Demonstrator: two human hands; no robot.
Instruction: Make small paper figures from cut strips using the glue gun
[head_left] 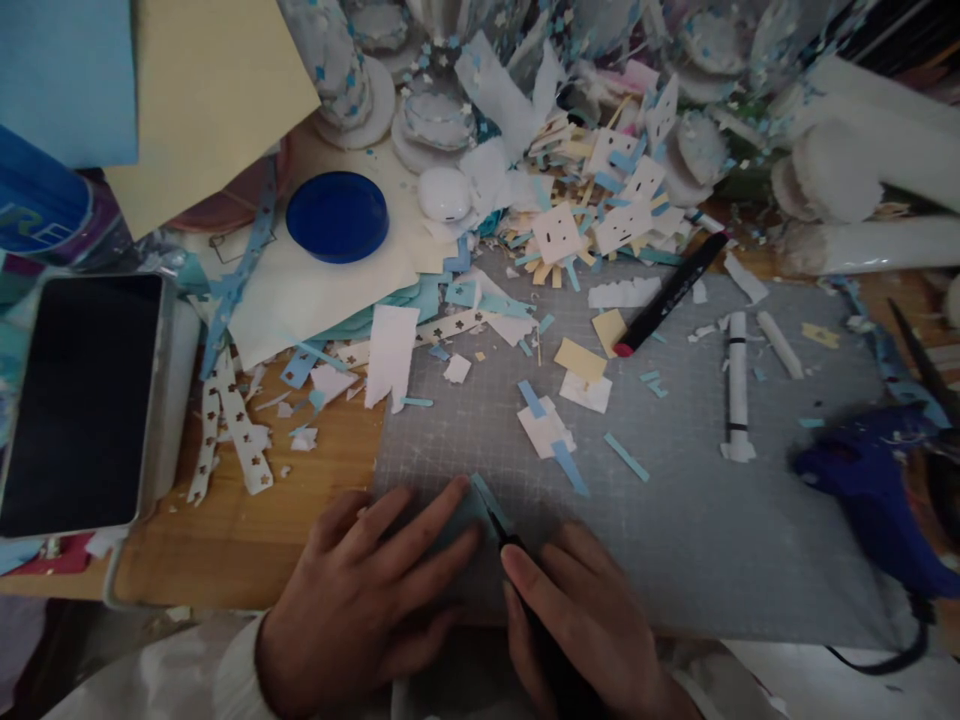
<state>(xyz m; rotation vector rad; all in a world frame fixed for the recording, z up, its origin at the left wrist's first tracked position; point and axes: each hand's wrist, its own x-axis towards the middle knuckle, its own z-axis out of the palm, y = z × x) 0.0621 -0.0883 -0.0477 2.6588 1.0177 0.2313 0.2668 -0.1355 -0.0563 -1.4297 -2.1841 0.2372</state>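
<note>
Pale, whitish sleeves [176, 668], both sides

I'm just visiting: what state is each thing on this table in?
Left grip: open, spread
Right grip: shut around tool
Tool: held, tip on or just above strip
Strip: lying on mat
Mat: strewn with scraps
Screen: dark
Lid: flat on paper
White case: shut
Marker: lying aslant
Glue gun: lying sideways
Paper figure: lying flat

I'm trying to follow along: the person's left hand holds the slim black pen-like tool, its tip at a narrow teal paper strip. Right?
One slip: the head view shows the right hand holding the slim black pen-like tool. Its tip is at a narrow teal paper strip.
</note>
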